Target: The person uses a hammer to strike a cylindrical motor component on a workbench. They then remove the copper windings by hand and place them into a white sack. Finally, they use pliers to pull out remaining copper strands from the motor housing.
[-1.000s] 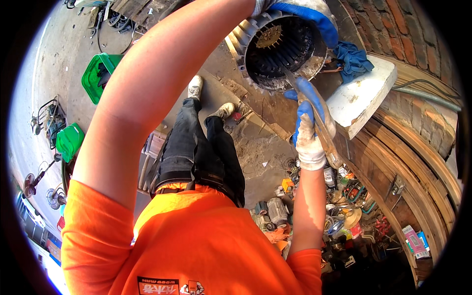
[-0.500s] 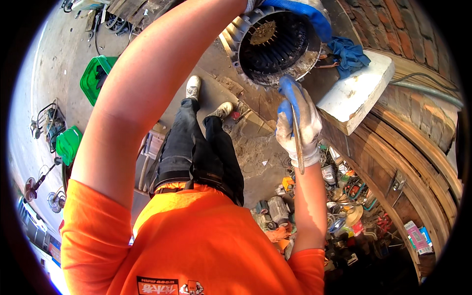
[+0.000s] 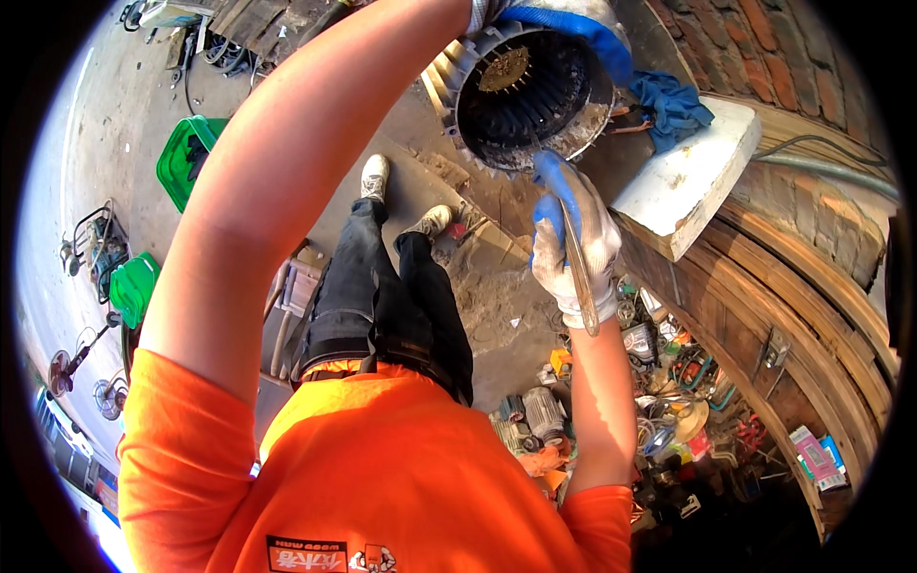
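A finned metal motor housing [image 3: 600, 119] lies tilted at the top, its round open mouth facing me. Inside, the wall is dark and ribbed, with a dirty tan patch at the back. My left hand [image 3: 576, 17], in a white glove with blue coating, is closed over the housing's far rim; part of it is cut off by the picture's edge. At the near rim, my gloved right hand [image 3: 578, 224] grips a slim, metallic-looking rod-like tool [image 3: 577, 258]. The tool's broad end points back over my wrist, while its front end is mostly hidden by the fingers.
Right of the housing, a blue rag [image 3: 673, 107] lies beside a white slab [image 3: 688, 181]. Curved-looking wooden boards [image 3: 764, 286] run along the brick wall [image 3: 783, 53]. Motors and loose parts [image 3: 544, 415] clutter the ground below; green bins [image 3: 177, 158] stand at left.
The housing and my right hand appear slightly further left in the picture. Both hands keep their hold, and the tool stays at the near rim.
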Demonstrator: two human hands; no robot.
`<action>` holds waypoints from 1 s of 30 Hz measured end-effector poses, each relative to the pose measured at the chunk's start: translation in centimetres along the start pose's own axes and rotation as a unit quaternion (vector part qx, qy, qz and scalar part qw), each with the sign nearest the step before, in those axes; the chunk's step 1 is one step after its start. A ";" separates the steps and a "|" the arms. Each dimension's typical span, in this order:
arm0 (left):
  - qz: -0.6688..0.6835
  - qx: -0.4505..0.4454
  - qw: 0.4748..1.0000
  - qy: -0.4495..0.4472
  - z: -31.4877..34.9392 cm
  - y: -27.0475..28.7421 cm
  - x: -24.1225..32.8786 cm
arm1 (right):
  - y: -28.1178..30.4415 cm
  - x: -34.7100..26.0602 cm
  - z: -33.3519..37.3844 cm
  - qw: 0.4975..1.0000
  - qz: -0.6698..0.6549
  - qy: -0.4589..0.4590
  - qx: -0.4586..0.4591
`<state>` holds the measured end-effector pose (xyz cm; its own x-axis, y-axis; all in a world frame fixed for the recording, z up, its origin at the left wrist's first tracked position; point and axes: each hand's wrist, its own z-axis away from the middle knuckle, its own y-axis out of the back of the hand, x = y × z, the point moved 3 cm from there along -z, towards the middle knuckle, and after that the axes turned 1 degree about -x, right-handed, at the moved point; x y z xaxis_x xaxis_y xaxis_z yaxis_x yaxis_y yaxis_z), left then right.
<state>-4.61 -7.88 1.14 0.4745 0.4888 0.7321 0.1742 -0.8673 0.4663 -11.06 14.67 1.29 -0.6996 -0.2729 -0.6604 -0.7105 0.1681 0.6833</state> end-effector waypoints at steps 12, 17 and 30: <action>0.160 0.024 0.916 0.367 2.1 1.4 4.7 | 0.8 -3.9 1.7 0.968 -0.082 -0.153 0.182; -0.033 0.028 0.989 0.139 3.2 1.8 4.7 | 0.2 -4.9 1.1 0.921 -0.259 -0.179 0.229; 0.118 0.049 0.950 0.285 2.9 0.4 5.5 | -2.0 -6.2 0.6 0.931 -0.193 -0.177 0.253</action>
<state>0.57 -5.82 3.93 -0.0290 0.2269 0.9735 0.2130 -0.9501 0.2278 -5.34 16.59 3.79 -0.3023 -0.0910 -0.9489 -0.7958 0.5720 0.1987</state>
